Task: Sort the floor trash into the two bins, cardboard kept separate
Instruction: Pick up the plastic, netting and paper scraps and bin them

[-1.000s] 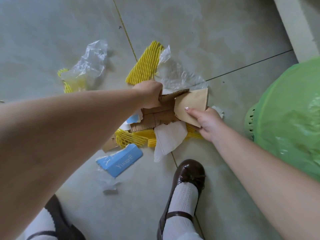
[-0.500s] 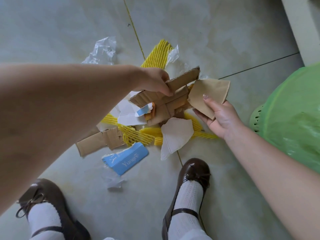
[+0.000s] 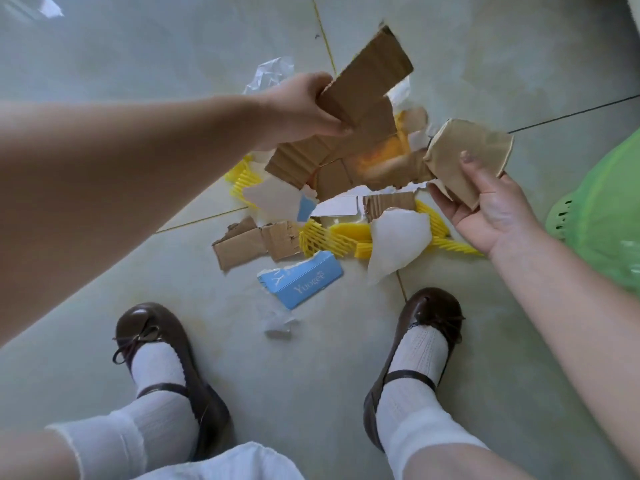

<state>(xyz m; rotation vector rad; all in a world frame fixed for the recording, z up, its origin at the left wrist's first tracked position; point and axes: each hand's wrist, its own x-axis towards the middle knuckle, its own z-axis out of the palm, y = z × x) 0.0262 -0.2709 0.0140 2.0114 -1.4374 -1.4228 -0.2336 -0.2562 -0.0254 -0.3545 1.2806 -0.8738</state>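
Cardboard [image 3: 367, 109] in torn, folded brown strips is hanging above the floor, and the left hand [image 3: 304, 110] is grasping it, fingers curled over the strips' left edge with the thumb underneath. One long strip is sticking up and to the far right; the rest is drooping down toward the litter, and an orange patch on it is too blurred to make out. Just right of it, the right hand [image 3: 491, 206] is lying palm up, its thumb pinching a crumpled tan paper piece [image 3: 471, 157] against the fingers.

Beneath both hands, more trash is lying on the pale tiled floor [image 3: 173, 64]: a flat cardboard scrap [image 3: 256, 244] to the left, yellow foam netting [image 3: 332, 237] beside it and spreading right under the right hand, a white paper sheet [image 3: 398, 244] resting over the netting, and a blue carton [image 3: 301, 282] nearer the person. A small clear scrap [image 3: 277, 323] is sitting nearer still, possibly plastic film. Crumpled clear plastic [image 3: 270, 74] is showing beyond the left hand.

At the right edge, a bin lined with a green bag [image 3: 606, 216] is standing close to the right forearm. Nearest the camera, two brown shoes [image 3: 429, 323] with white socks are planted on either side of the litter.
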